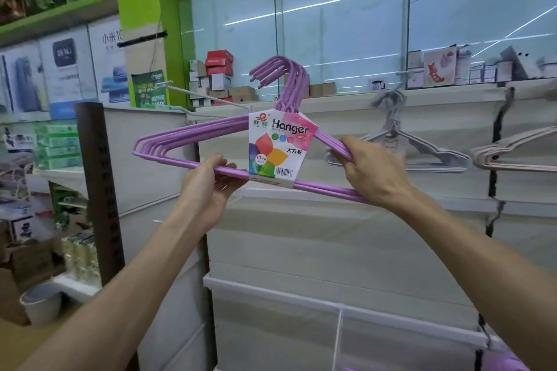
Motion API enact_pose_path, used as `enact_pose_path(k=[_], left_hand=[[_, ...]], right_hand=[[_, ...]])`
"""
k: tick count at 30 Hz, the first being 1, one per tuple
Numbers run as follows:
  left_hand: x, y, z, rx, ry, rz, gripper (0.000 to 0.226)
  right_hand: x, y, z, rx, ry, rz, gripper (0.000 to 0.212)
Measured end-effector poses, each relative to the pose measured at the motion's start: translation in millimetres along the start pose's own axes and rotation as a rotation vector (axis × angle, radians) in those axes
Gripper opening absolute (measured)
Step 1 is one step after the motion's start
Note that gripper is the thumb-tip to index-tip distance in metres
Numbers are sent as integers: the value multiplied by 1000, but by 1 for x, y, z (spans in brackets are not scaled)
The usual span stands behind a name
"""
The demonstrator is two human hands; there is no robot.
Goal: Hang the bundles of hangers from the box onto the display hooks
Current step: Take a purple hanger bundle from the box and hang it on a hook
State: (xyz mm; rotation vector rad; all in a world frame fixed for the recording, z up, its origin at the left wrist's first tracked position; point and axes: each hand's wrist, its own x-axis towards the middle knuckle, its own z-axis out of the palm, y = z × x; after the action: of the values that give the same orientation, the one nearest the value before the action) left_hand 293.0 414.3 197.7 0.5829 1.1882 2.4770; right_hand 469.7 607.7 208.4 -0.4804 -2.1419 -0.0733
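Aloft before the display wall, the purple hanger bundle (193,141) spans your hands: your left hand (208,187) grips its bottom bar, your right hand (369,169) clutches its right shoulder, near the white display hook (208,98).

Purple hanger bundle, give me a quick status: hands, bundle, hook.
Left hand grips bottom bar, right hand grips right shoulder. Purple hanger bundle held up, not yet hung. White display hook free behind it; grey bundle already hangs at right.

A green pillar (141,9) stands beside glass panels (340,18) above white shelving (301,244).
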Motion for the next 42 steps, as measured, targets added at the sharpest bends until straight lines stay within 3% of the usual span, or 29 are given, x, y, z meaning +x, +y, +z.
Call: enact_pose_path(k=[10, 21, 28, 42], left_hand=[[91, 11, -47, -22, 2, -90, 16], [147, 17, -45, -127, -38, -214, 8], [176, 20, -43, -171, -63, -285, 28], [206, 5, -68, -162, -36, -353, 25]], right_hand=[[58, -36, 67, -59, -38, 7, 24], [104, -51, 86, -185, -46, 8, 17], [133, -61, 82, -288, -34, -38, 16], [154, -73, 115, -389, -80, -109, 21]])
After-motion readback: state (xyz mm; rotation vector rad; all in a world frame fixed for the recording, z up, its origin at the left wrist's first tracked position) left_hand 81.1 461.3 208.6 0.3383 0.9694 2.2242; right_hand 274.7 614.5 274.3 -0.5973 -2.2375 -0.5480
